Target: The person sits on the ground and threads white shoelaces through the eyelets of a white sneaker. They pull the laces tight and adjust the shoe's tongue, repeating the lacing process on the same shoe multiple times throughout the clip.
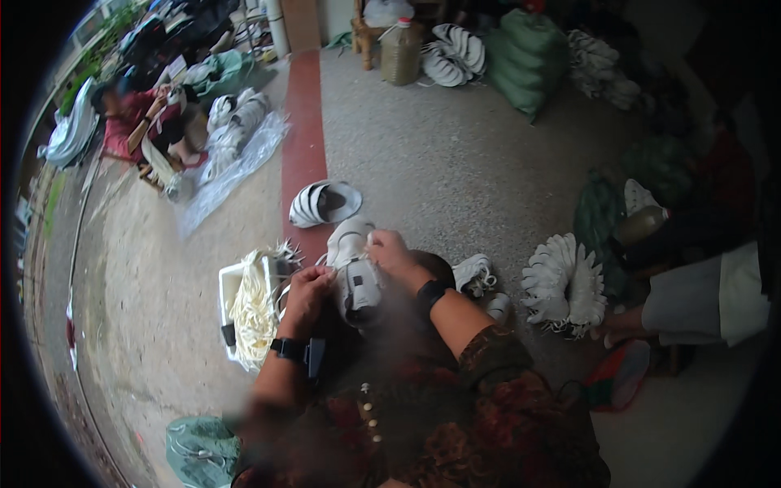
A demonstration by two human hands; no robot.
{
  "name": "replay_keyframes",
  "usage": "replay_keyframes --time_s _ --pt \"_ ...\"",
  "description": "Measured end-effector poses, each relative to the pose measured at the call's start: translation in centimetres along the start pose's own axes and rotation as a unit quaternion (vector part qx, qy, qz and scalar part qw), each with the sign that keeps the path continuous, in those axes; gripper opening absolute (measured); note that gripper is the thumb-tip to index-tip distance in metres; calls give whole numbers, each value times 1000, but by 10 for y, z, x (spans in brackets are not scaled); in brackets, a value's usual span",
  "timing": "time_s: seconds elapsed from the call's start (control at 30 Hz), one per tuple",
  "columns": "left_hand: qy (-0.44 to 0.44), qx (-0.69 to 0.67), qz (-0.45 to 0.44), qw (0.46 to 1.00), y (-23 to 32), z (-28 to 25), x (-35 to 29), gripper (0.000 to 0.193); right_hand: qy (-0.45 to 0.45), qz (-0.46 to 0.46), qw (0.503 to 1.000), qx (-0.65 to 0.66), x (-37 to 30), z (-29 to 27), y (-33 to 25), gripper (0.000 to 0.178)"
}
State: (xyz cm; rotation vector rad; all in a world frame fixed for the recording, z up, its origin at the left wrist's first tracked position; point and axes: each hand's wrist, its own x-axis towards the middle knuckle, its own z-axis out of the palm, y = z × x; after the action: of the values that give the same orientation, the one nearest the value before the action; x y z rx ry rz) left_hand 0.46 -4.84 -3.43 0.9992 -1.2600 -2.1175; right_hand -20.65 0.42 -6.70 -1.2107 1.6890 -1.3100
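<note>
A pale grey and white shoe upper (358,285) with a dark square patch rests over my lap. My left hand (306,294) is closed in a pinch at its left edge; a thin white lace-like strand shows near the fingers, but what they pinch is too small to make out. Along the right edge of the upper, my right hand (392,254) has its fingers curled and gripping it. To my left stands a white box (227,286) heaped with cream shoelaces (256,313). Just ahead on the ground lies a nested stack of white shoe uppers (313,203).
More uppers (563,285) sit in a curved row at right, near a seated person's legs (691,301). Another person (142,122) works at far left beside plastic sheeting (236,171). A green sack (527,61) and a large jug (400,53) stand at the back.
</note>
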Motion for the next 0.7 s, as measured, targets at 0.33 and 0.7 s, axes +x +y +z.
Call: replay_keyframes --time_s 0.33,0.7 --pt "-2 -9 33 999 -1 4 -9 8 -63 -140 899 -409 -4 14 -33 8" --pt "13 78 45 996 -16 15 9 9 29 32 976 -212 9 14 -6 7"
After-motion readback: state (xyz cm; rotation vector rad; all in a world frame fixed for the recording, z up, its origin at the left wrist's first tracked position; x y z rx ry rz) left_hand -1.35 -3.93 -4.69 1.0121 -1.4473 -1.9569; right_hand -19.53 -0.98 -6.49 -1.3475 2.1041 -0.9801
